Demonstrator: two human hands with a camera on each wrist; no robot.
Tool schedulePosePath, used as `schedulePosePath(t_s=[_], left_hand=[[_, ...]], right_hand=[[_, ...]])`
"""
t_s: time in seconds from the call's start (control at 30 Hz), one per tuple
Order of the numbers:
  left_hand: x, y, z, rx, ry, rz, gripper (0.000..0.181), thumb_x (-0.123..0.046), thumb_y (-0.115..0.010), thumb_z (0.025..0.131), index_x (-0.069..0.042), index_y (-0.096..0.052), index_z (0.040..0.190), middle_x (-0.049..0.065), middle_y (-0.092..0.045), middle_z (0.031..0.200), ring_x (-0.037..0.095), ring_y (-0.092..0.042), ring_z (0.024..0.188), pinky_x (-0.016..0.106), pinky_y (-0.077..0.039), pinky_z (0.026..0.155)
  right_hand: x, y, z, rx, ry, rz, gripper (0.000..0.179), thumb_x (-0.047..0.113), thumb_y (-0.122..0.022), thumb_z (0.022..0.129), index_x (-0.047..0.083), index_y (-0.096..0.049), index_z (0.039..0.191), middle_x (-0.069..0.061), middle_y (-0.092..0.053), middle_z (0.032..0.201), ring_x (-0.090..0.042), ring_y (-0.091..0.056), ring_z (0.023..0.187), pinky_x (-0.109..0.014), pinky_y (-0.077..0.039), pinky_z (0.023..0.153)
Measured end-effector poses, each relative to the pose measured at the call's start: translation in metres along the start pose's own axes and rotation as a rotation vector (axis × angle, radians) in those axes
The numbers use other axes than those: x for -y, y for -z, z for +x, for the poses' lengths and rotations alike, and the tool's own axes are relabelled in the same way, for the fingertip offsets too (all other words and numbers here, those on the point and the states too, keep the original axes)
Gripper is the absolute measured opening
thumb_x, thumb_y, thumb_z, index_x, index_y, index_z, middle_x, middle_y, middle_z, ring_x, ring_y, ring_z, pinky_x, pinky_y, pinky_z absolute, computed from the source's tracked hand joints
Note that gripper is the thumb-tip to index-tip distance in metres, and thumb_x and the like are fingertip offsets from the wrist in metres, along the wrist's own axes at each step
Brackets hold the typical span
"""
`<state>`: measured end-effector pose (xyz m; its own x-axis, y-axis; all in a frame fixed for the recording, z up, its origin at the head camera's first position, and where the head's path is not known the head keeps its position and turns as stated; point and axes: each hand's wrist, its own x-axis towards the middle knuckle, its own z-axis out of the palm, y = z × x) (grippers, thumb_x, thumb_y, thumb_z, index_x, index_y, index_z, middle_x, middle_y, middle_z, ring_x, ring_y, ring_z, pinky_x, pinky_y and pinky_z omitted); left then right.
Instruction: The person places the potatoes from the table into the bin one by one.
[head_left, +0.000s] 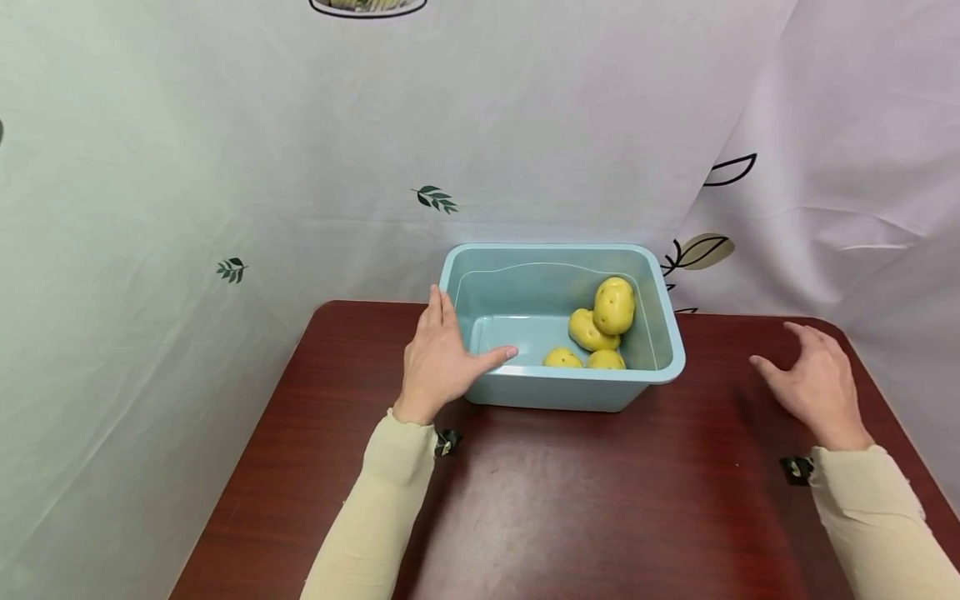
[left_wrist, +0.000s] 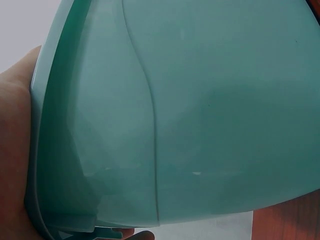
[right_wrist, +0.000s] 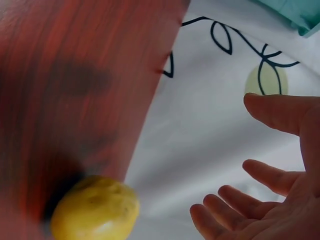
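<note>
A light blue plastic bin [head_left: 555, 392] stands at the back of the table with several yellow potatoes [head_left: 614, 307] gathered at its right side. My left hand [head_left: 438, 358] is at the bin's front left corner, its fingers straight along the left rim and its thumb spread over the front rim. In the left wrist view the bin's wall [left_wrist: 215, 125] fills most of the picture. Over the table's right side, my right hand [head_left: 817, 387] has its thumb and fingers spread and holds nothing. A potato [right_wrist: 95, 210] on the table near it shows in the right wrist view; the head view hides it.
The dark red-brown table [head_left: 555, 508] ends just behind the bin. A pale cloth with leaf prints [head_left: 547, 125] hangs behind the table and along its sides.
</note>
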<state>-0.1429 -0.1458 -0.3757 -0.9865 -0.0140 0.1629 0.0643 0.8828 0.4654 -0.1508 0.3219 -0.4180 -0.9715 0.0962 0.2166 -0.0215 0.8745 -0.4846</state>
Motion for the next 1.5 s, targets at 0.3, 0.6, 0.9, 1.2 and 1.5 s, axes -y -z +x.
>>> schedulePosePath(t_s=[0.3,0.6,0.9,1.2,1.5], left_hand=[[0.000,0.000,0.000,-0.002,0.000,0.003,0.134,-0.089,-0.059,0.069,0.002,-0.018,0.159,0.014,-0.006,0.168,0.030,-0.026,0.148,0.057,-0.050,0.087],[0.000,0.000,0.000,-0.006,-0.001,0.003,0.134,-0.089,-0.059,0.069,0.003,-0.019,0.158,0.014,-0.007,0.168,0.030,-0.027,0.147,0.057,-0.050,0.087],[0.000,0.000,0.000,-0.008,-0.004,0.001,0.135,-0.089,-0.059,0.069,0.003,-0.018,0.158,0.013,-0.006,0.168,0.030,-0.028,0.147,0.056,-0.051,0.086],[-0.001,0.001,0.000,0.008,0.007,-0.010,0.136,-0.090,-0.058,0.068,0.002,-0.017,0.159,0.013,-0.004,0.168,0.029,-0.023,0.150,0.058,-0.048,0.092],[-0.001,0.001,0.000,-0.006,-0.001,-0.006,0.135,-0.089,-0.058,0.068,0.003,-0.019,0.158,0.014,-0.006,0.168,0.030,-0.026,0.148,0.058,-0.050,0.088]], right_hand=[[-0.014,0.000,-0.006,0.032,-0.068,-0.003,0.074,0.025,-0.064,0.095,-0.013,-0.030,0.149,-0.042,-0.029,0.146,-0.060,-0.025,0.135,-0.070,-0.025,0.105],[-0.027,0.000,-0.010,0.032,-0.124,0.012,0.076,0.026,-0.062,0.095,-0.015,-0.027,0.149,-0.046,-0.026,0.146,-0.062,-0.022,0.135,-0.071,-0.022,0.105],[-0.037,-0.003,-0.013,0.023,-0.183,0.022,0.078,0.025,-0.062,0.095,-0.015,-0.024,0.150,-0.046,-0.023,0.147,-0.061,-0.020,0.136,-0.069,-0.021,0.106],[-0.050,-0.009,-0.015,0.038,-0.311,0.075,0.085,0.027,-0.062,0.096,-0.012,-0.014,0.154,-0.044,-0.019,0.149,-0.063,-0.017,0.135,-0.071,-0.022,0.103],[-0.056,-0.011,-0.015,0.060,-0.380,0.096,0.086,0.027,-0.061,0.096,-0.011,-0.011,0.155,-0.043,-0.012,0.152,-0.062,-0.012,0.138,-0.072,-0.024,0.100]])
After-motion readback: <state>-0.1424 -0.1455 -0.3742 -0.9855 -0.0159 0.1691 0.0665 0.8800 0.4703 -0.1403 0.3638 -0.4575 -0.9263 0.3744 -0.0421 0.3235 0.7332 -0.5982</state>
